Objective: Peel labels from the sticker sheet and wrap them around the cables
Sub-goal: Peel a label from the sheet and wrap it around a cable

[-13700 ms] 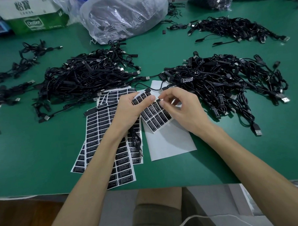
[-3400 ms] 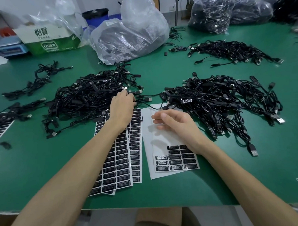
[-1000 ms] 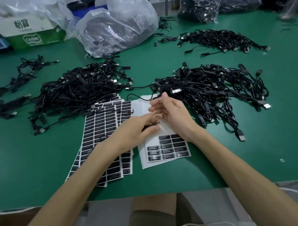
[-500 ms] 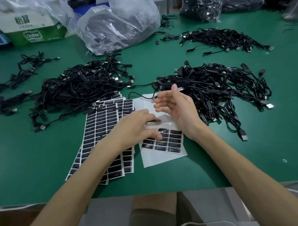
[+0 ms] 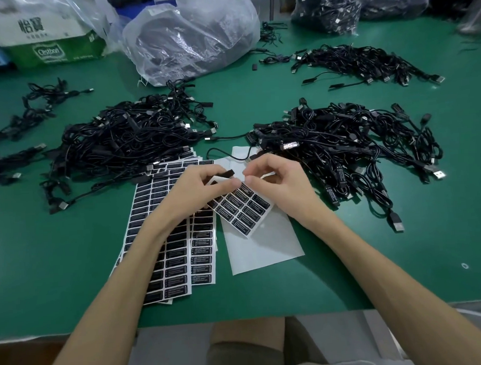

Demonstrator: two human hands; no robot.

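Observation:
My left hand (image 5: pixel 191 191) grips a partly used sticker sheet (image 5: pixel 243 208), which it holds tilted above the table. The sheet carries a few rows of black labels. A short black piece (image 5: pixel 228 172) sticks out past the left fingertips; what it is cannot be told. Thumb and forefinger of my right hand (image 5: pixel 279 184) pinch the sheet's upper corner. Whether a label is lifted there is hidden by the fingers. A thin black cable (image 5: pixel 225 155) loops just beyond both hands. Cable piles lie to the left (image 5: pixel 127 137) and right (image 5: pixel 342 150).
A bare white backing sheet (image 5: pixel 264 247) lies under the hands. A stack of full label sheets (image 5: pixel 176 257) fans out beneath my left forearm. At the back are a third cable pile (image 5: pixel 366 63), a clear plastic bag (image 5: pixel 191 32) and a cardboard box (image 5: pixel 45 33).
The sticker sheet lay flat on the table; my left hand has lifted and turned it. My right hand, open half a second ago, has closed its fingertips on the sheet's corner.

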